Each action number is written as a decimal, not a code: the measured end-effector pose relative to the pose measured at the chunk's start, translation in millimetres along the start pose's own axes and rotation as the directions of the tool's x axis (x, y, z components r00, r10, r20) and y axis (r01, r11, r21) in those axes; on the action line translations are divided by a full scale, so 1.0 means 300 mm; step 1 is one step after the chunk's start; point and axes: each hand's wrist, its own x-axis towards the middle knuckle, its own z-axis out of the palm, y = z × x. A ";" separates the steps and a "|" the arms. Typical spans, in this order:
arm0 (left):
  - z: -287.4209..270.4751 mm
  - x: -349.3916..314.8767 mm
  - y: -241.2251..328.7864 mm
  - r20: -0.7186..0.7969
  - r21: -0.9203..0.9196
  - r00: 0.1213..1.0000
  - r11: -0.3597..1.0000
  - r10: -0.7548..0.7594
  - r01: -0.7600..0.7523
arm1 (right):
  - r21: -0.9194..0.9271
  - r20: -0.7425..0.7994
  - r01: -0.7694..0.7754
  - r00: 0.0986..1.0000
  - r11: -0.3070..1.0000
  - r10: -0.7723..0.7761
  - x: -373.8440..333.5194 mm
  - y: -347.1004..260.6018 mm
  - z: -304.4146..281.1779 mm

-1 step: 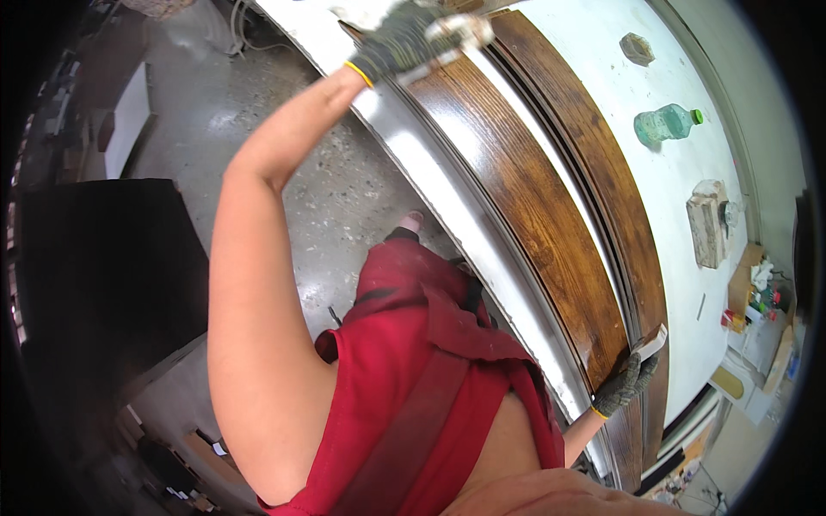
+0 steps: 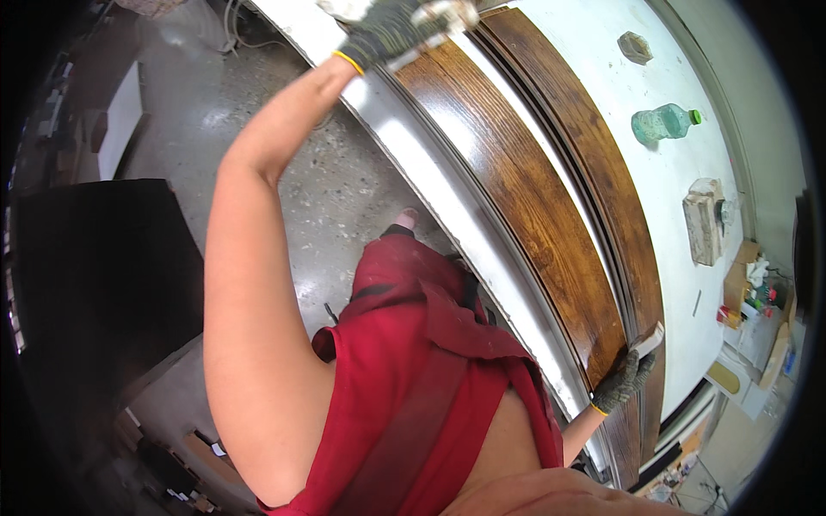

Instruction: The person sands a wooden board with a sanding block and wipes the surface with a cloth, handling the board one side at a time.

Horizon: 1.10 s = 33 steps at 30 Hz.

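Note:
My left hand point(image 2: 387, 36), in a dark striped glove with a yellow cuff, is over the far end of a glossy brown wood-grain plank point(image 2: 508, 163). Its fingers are closed round a crumpled, whitish rag-like piece point(image 2: 452, 15), stained brown and a little blurred. At the near end of the same plank, my right hand point(image 2: 624, 387) wears a matching glove. Between its fingers sticks up a small flat white piece point(image 2: 650, 340), of a kind I cannot make out. A second brown plank point(image 2: 594, 142) lies alongside, beyond a narrow gap.
Both planks rest on a white-topped table point(image 2: 594, 52). Across it stand a greenish plastic bottle point(image 2: 667, 125) with a green cap, a hexagonal block point(image 2: 635, 48) and a pale block point(image 2: 704, 224). A black panel point(image 2: 103, 267) is at left, above grey floor.
My left hand has shifted slightly left and up with the whitish piece. My right hand stays at the plank's near end. The whole view has slid a little.

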 end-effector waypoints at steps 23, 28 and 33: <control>0.041 -0.385 0.371 -0.305 -0.629 0.839 0.565 0.451 -0.533 | 0.631 0.568 -0.458 0.822 0.626 0.030 0.161 -0.236 0.451; 0.198 -0.267 0.431 -0.153 -0.431 0.762 0.651 0.629 -0.624 | 0.429 0.667 -0.423 0.744 0.798 0.035 0.176 -0.406 0.779; 0.218 -0.288 0.401 -0.091 -0.419 0.831 0.736 0.549 -0.532 | 0.020 0.828 0.289 0.531 0.957 -0.178 0.048 -0.691 1.339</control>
